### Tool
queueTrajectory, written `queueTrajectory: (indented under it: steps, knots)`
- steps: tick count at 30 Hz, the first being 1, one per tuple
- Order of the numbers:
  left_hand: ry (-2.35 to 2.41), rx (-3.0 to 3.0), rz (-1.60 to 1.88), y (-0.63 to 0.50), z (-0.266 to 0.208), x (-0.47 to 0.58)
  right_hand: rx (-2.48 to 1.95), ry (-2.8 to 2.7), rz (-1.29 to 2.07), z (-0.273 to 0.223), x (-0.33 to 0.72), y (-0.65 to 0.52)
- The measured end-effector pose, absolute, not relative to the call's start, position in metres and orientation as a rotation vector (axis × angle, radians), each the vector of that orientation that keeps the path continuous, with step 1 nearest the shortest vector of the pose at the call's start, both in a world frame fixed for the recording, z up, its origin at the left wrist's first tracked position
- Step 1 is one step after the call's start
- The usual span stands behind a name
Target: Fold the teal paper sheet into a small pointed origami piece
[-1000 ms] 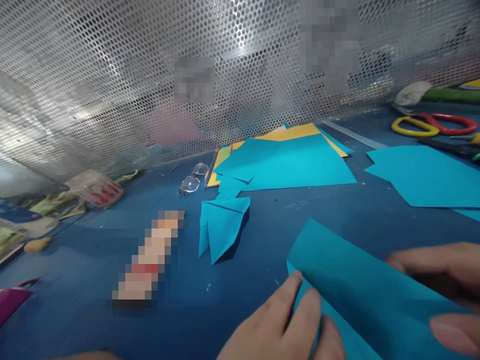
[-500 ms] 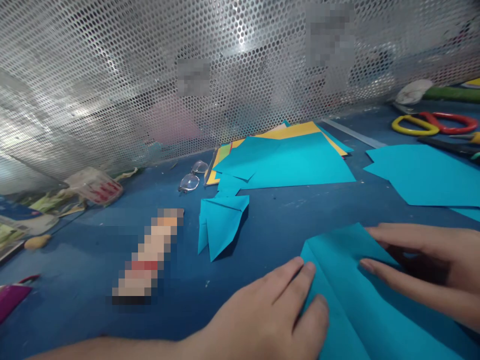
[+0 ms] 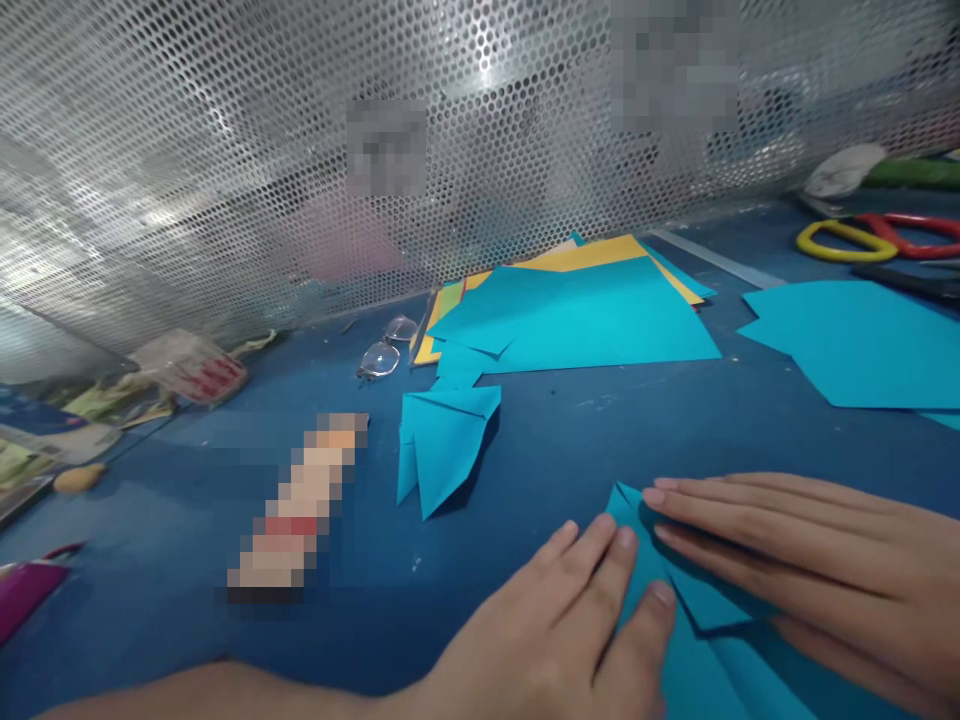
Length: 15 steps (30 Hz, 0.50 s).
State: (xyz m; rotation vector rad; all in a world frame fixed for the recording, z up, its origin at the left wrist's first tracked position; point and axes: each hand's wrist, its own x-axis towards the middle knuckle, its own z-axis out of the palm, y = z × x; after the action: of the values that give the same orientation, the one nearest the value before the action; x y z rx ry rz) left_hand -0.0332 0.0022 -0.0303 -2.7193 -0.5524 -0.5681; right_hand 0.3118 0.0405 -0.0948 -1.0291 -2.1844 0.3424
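Your left hand (image 3: 555,640): flat and spread on the worktop (image 3: 225,480) at its near edge, fingertips pressing the left edge of the folded sheet (image 3: 697,640); nothing gripped.
Your right hand (image 3: 810,570): fingers straight and together, laid flat across the top of the folded sheet, pinning it down; it grasps nothing.
Folded sheet: thin matte turquoise paper, creased into a point that shows between your two hands, near the near right corner of the worktop.
Worktop: dark blue, smooth, flecked with small pale scuffs.
Finished fold (image 3: 439,450): the same turquoise paper, a pointed dart shape with layered flaps, mid-worktop, well apart from your hands.
Paper stack (image 3: 585,315): flat turquoise sheets over yellow ones, by the far edge.
Loose sheet (image 3: 855,340): turquoise, five-sided, toward the right edge.
Glasses (image 3: 382,350): clear lenses, thin frame, just left of the stack.
Scissors (image 3: 877,235): yellow and red loop handles, far right corner.
Screen (image 3: 225,150): perforated shiny metal along the far edge.
Writing: none readable; the tube-shaped item (image 3: 300,510) is blurred out.
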Motion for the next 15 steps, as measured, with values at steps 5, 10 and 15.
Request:
queueTrajectory:
  steps: [5, 10, 15]
  knots:
    - [-0.590, -2.777, -0.558, -0.002, -0.039, -0.035, -1.100, -2.169, 0.332, -0.100, 0.307, 0.039]
    - [-0.625, -2.784, -0.568, -0.002, -0.041, -0.031, -1.062, -2.198, 0.354, -0.103, 0.304, 0.041]
    - [-0.680, -2.755, -0.694, -0.002, -0.033, -0.027, -1.023, -2.221, 0.376, -0.107, 0.303, 0.040]
